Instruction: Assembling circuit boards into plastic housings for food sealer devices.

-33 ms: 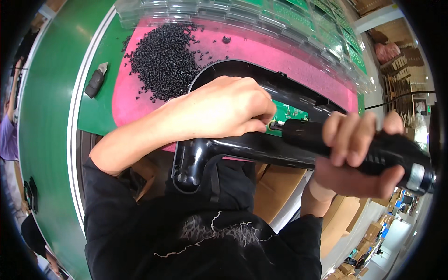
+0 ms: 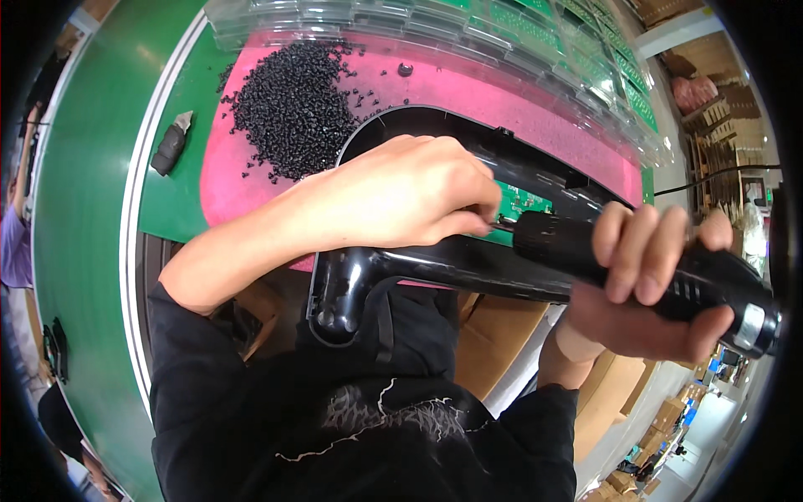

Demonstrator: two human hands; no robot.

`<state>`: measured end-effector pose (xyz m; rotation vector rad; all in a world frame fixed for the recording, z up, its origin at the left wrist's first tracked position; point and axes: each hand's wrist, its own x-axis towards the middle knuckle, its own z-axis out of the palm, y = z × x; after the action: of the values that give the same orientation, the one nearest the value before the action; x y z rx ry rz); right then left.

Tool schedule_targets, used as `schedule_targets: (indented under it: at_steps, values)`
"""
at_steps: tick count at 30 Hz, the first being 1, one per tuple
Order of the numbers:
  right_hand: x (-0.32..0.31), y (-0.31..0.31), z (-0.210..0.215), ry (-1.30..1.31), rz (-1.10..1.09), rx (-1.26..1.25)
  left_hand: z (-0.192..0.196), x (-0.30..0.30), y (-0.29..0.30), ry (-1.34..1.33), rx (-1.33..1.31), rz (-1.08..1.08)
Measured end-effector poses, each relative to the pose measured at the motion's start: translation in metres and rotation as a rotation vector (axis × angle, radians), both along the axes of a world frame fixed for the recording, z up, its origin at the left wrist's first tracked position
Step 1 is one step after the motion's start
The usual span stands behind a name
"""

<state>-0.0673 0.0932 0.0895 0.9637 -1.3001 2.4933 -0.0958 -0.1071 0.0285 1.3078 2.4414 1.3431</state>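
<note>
A glossy black plastic housing (image 2: 355, 276) lies across the pink mat and juts past the near table edge toward my lap. Inside it sits a green circuit board (image 2: 529, 201), partly covered by my hands. My left hand (image 2: 427, 191) reaches over the housing, its thumb and fingers pinched by the screwdriver's tip; what they hold is hidden. In my right hand (image 2: 648, 280) is a black electric screwdriver (image 2: 548, 241), slanting from the lower right with its thin bit pointing at my left fingertips. Black screws (image 2: 293, 109) are heaped on the mat beyond my left forearm.
The pink mat (image 2: 468, 88) covers part of the green table. Clear plastic trays (image 2: 376, 33) with green boards stand along the far side. A wrapped blade tool (image 2: 171, 146) lies at the left. Cardboard boxes (image 2: 498, 343) are below the table edge, and people are at far left.
My right hand has shifted slightly right with the screwdriver, and its bit has drawn back a little. The left fingertips have moved slightly right and cover a bit more of the board.
</note>
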Motion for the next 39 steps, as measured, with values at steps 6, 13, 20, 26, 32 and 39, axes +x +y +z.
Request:
schedule_targets:
  at_steps: [6, 13, 20, 26, 32, 39]
  values:
    - [0.006, 0.01, 0.008, 0.017, 0.026, -0.036, 0.005, -0.004, 0.002, -0.158, 0.211, -0.064]
    - [0.013, 0.029, 0.01, 0.009, -0.14, 0.053, 0.029, 0.003, 0.001, 0.659, -0.104, 0.195]
    - [0.0, 0.063, -0.008, -0.079, -0.203, 0.203, 0.118, 0.077, -0.004, 0.546, -0.291, 0.248]
    - [-0.003, 0.06, -0.014, -0.067, -0.24, 0.203, 0.116, 0.095, -0.027, 0.51, -0.227, 0.269]
    - [-0.008, 0.06, -0.023, -0.045, -0.166, 0.232, 0.109, 0.118, -0.034, 0.494, -0.178, 0.306]
    - [-0.007, 0.055, -0.018, -0.1, -0.171, 0.363, 0.072, 0.09, -0.029, 0.7, 0.078, 0.324]
